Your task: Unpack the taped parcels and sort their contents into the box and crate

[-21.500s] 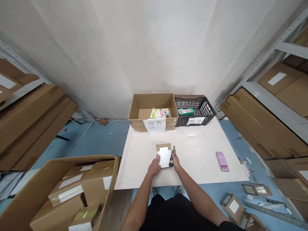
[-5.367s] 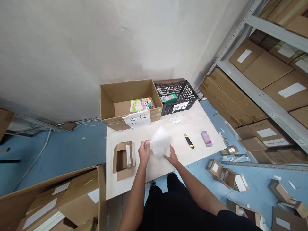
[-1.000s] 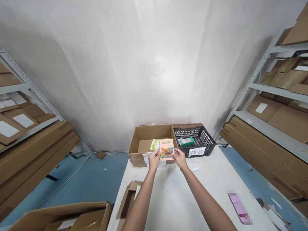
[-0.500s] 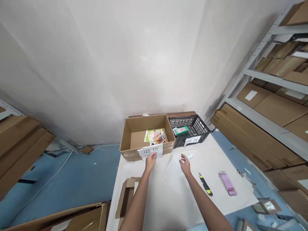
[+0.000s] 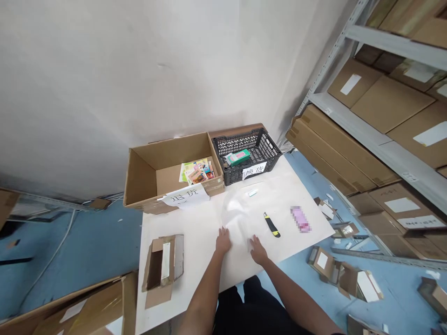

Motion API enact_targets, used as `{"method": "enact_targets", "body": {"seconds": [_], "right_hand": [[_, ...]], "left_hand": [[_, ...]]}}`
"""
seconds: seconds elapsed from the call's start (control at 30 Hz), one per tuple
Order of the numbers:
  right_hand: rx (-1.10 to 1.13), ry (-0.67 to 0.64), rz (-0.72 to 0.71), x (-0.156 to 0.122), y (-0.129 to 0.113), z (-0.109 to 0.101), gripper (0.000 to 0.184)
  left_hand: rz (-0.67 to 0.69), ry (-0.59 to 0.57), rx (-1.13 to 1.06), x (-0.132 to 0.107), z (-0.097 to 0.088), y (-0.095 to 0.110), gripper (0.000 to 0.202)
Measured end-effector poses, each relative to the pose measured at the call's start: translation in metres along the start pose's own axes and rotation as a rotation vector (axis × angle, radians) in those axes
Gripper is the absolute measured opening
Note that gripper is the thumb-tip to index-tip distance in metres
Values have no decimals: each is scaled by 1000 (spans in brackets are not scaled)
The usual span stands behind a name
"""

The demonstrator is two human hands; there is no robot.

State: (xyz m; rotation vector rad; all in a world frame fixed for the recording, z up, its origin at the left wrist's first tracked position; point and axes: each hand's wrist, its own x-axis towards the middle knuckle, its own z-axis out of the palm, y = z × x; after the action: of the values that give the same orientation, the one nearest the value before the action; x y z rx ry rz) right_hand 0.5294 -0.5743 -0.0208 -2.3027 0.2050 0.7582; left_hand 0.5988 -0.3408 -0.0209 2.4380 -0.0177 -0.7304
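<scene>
A clear plastic bag (image 5: pixel 238 215) lies crumpled on the white table, shiny and see-through, with a small white-and-green label (image 5: pixel 252 192) at its far end. My left hand (image 5: pixel 223 241) rests palm down at the bag's near left edge, fingers stretched forward. At the near right edge, my right hand (image 5: pixel 258 251) touches the plastic with its fingers apart. To the right of the bag lies a black and yellow utility knife (image 5: pixel 271 225). A blurred-out purple object (image 5: pixel 301 219) is farther right.
Behind stand a cardboard box (image 5: pixel 139 179) with colourful booklets (image 5: pixel 197 172) and a black crate (image 5: pixel 251 158) with a green box (image 5: pixel 239 157); both bear paper signs. A small opened carton (image 5: pixel 164 263) sits at left. Shelving with boxes (image 5: pixel 391 107) rises at right; cartons lie on the floor.
My hands have come down from above the table and nearer to me, onto the plastic bag's near edge. The view has tilted downward and turned right.
</scene>
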Motion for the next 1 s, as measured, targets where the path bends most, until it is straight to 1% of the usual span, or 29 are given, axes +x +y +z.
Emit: {"method": "enact_targets", "body": {"seconds": [0.07,0.1,0.17,0.2,0.27,0.3,0.33,0.4,0.47,0.5,0.53,0.6,0.63,0.67,0.7,0.73,0.77,0.8,0.87,0.9,0.93,1.0], "right_hand": [[193,64,13,-2,-4,0,62],[323,105,28,-2,-7,-1,57],[616,155,46,0,-17,-6,55],[755,150,40,2,-23,-8,56],[963,80,8,5,-37,-13,52],[1020,33,-4,6,-46,-15,48],[1051,-6,-12,7,-54,-18,43],[1068,-37,-21,6,-72,-24,37],[1068,-31,-37,3,-91,-29,35],[1065,-28,-53,-1,-101,-32,35],[1058,-27,-71,-4,-111,-34,34],[1032,-15,-108,-14,-131,-35,31],[1015,7,-124,-19,-142,-34,29],[996,39,-137,-24,-153,-32,28],[972,77,-149,-30,-165,-28,27],[945,112,-160,-35,-178,-23,27],[914,139,-174,-41,-190,-16,27],[883,160,-193,-46,-203,-9,28],[830,201,-246,-57,-229,10,31],[811,226,-280,-61,-241,21,33],[797,253,-316,-66,-254,33,35],[785,277,-374,-75,-279,61,34]], "left_hand": [[-1,-36,-6,-18,27,20,69],[24,-44,-25,-28,38,30,68],[108,-43,-113,-49,56,49,68],[153,-29,-175,-60,61,58,68],[219,21,-310,-81,63,73,64],[230,48,-368,-90,60,78,61],[231,73,-423,-99,53,81,57],[214,97,-512,-116,32,79,49],[171,127,-557,-133,0,63,41],[140,177,-559,-143,-19,49,39],[103,263,-543,-153,-38,32,38],[-21,549,-454,-179,-78,-12,38],[-108,672,-375,-194,-95,-36,39],[-209,772,-280,-209,-111,-61,42],[-309,823,-198,-223,-123,-86,47],[-384,813,-150,-236,-132,-108,51],[-431,768,-122,-246,-137,-128,53],[-446,697,-116,-254,-138,-144,53],[-397,549,-139,-261,-130,-165,44],[-351,506,-157,-261,-122,-170,38],[-308,494,-171,-260,-113,-172,32],[-241,546,-194,-256,-92,-168,24]]}}
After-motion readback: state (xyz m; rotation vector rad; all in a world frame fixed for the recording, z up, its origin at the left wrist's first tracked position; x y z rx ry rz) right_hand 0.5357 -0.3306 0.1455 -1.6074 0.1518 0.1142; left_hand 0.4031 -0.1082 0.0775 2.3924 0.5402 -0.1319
